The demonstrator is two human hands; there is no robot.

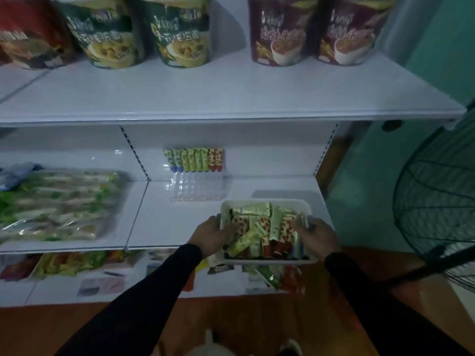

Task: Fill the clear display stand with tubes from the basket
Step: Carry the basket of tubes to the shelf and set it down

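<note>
A white basket [264,203] full of green and red tubes [259,235] sits at the front edge of the middle shelf. My left hand [212,233] grips its left rim, with the fingers curled over the edge onto the tubes. My right hand [317,236] grips the right rim. Behind the basket, against the shelf's back wall, stands the clear display stand [196,187]. Its back row holds several upright tubes [192,160], green ones on the left and red ones on the right. The stand's front rows show no tubes.
A tray of green packets [55,204] fills the shelf to the left. Large snack tubs [177,29] stand on the upper shelf [231,98]. More packets [77,262] lie on the lower shelf. A black fan [437,199] stands at the right, close to my right arm.
</note>
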